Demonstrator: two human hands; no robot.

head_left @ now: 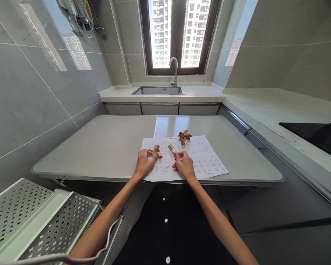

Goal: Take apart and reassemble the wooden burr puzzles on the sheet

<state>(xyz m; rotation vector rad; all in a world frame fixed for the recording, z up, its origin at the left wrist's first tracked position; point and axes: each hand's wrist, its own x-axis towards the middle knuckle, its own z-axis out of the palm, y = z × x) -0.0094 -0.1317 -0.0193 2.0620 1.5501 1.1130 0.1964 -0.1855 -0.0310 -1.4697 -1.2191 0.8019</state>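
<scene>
Over the printed paper sheet [212,165] on the folding table, my left hand [145,162] is closed on a small group of joined wooden pieces [156,148]; a reddish block [160,155] sticks out at their lower right. To its right, my right hand [184,164] pinches a light notched wooden piece [170,147] by its lower end. The two sets of wood are apart. Behind them, at the sheet's top edge, rests a brown cross-shaped wooden puzzle [184,137], touched by neither hand.
The pale table [113,143] has rounded front corners. Beyond it is a counter with a sink [157,91] and faucet [175,71] under a window. A green perforated rack [63,221] with a white cable stands at lower left. Another counter [287,106] runs along the right.
</scene>
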